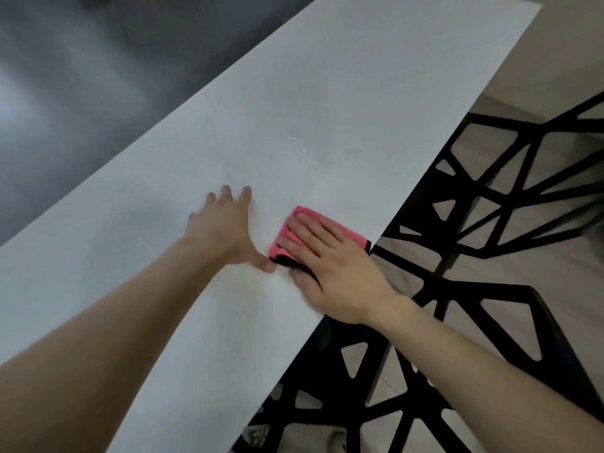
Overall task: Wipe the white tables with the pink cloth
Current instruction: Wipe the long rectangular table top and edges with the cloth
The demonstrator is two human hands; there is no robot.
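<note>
A long white table [294, 109] runs diagonally from lower left to upper right. The pink cloth [346, 233], folded with a black edge, lies near the table's right edge. My right hand [333, 266] lies flat on top of the cloth, fingers together, pressing it to the surface. My left hand [225, 227] rests flat on the bare table just left of the cloth, fingers spread, its thumb almost touching the cloth's corner. A faint curved mark [297, 143] shows on the table beyond both hands.
Black chairs with cut-out geometric backs [490, 197] stand tight along the table's right edge, another one [408, 371] nearer to me. A dark grey wall or floor [81, 93] lies past the table's left edge. Pale floor tiles show under the chairs.
</note>
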